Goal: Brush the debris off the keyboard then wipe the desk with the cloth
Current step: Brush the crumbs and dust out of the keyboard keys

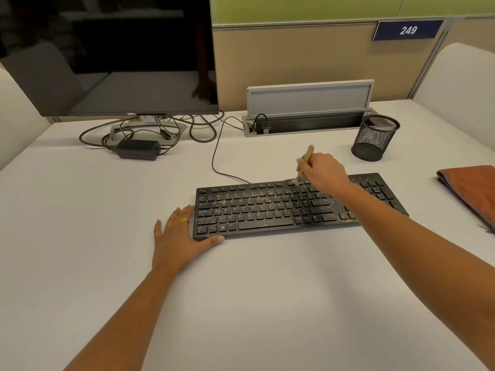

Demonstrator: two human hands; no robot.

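White desk (241, 303), office cubicle. Keyboard (294, 207) at centre, crumb-speckled. Right hand (322, 170) grips brush (305, 163), bristles on top key row. Left hand (179, 236) flat, fingers straight, bracing keyboard's left end. Folded cloth (471, 188) lies far right. Risk: hard strokes could push crumbs under keys or scatter them toward cloth.

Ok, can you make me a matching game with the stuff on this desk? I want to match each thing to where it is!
Things:
1. brush
2. cloth
3. mesh cup
4. left hand

Places:
A. flat on the desk, against the left end of the keyboard
B. folded, near the desk's right edge
C. held in the right hand, bristles at the top keys
D. standing upright behind the keyboard's right end

Pairs: 1-C, 2-B, 3-D, 4-A
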